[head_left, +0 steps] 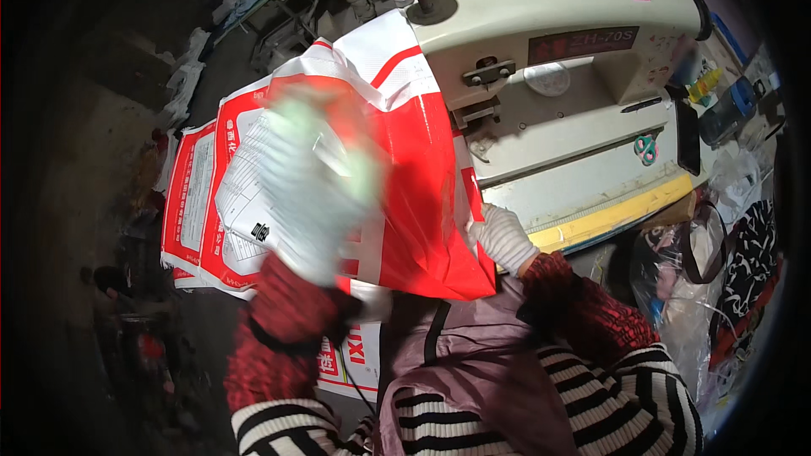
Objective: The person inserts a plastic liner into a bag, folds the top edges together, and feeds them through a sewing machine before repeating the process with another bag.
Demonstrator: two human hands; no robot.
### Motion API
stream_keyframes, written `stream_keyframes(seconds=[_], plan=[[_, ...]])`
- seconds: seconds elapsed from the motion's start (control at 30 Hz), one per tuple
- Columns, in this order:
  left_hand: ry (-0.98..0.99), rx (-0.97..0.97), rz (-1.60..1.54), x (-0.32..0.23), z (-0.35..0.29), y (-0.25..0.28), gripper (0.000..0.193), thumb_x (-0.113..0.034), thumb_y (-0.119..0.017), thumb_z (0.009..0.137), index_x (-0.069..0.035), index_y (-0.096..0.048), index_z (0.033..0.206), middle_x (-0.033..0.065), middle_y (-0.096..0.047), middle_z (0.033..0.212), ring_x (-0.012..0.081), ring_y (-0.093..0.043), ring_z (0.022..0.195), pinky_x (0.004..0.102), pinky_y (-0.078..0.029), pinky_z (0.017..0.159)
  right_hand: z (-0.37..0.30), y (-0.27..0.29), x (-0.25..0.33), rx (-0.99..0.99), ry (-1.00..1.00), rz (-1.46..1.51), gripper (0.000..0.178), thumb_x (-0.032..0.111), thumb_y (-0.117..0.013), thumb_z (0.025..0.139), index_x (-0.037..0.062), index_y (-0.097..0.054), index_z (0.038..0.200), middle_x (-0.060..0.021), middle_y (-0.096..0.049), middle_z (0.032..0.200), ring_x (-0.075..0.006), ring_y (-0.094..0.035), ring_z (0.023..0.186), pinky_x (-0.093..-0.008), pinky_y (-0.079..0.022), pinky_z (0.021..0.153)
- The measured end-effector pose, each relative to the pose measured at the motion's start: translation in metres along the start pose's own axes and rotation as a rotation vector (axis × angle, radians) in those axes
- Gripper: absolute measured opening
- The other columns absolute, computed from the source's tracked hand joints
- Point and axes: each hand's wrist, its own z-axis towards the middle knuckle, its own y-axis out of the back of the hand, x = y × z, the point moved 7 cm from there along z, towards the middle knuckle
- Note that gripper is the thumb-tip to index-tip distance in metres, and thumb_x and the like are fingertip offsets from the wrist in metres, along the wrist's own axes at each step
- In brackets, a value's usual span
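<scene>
From where I stand, a big red-and-white bag (418, 177) fills the space between the worker's two hands, and I take its middle as the centre of the clock. The left hand (317, 181), in a pale glove with greenish fingertips, is over the printed face toward 9 o'clock; it is so blurred that I can't tell how far its fingers are spread or whether they grip anything. The right hand (504, 236), in a whitish ribbed glove, sits at 4 o'clock with its fingers curled in on the bag's edge, pinching it, while a red corner hangs down just beside it at 5. At 1 o'clock rises the cream sewing machine (507, 21), its needle end close by the bag's right edge; whether the plastic lies under the foot I can't make out. Out at 3 o'clock, on the bench (583, 143), I see teal-handled scissors (646, 149) and, beyond them, a dark flat object (688, 137). More printed bags (196, 190) lie at 9 o'clock, partly covered by the big one.
</scene>
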Motion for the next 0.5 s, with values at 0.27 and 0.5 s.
stream_keyframes(seconds=[0.27, 0.5], plan=[[1.375, 0.269, -0.248, 0.284, 0.004, -0.041, 0.074, -0.084, -0.049, 0.066, -0.01, -0.051, 0.062, 0.0039, -0.053, 0.055, 0.0154, -0.049, 0.042, 0.0259, -0.032, 0.037, -0.008, -0.01, 0.015, -0.096, 0.28, -0.558, 0.027, 0.025, -0.055, 0.083, 0.0007, -0.059, 0.094, -0.0218, -0.064, 0.089, -0.0376, -0.06, 0.085, -0.0423, -0.048, 0.078], [1.084, 0.819, -0.27, 0.311, 0.027, -0.102, 0.034, -0.044, -0.064, 0.074, -0.014, -0.054, 0.064, 0.0023, -0.049, 0.052, 0.014, -0.041, 0.038, 0.0278, -0.032, 0.038, 0.035, -0.002, 0.035, -0.196, 0.389, -0.579, 0.021, 0.018, -0.052, 0.082, 0.0015, -0.061, 0.091, -0.022, -0.064, 0.086, -0.038, -0.062, 0.084, -0.045, -0.05, 0.076]])
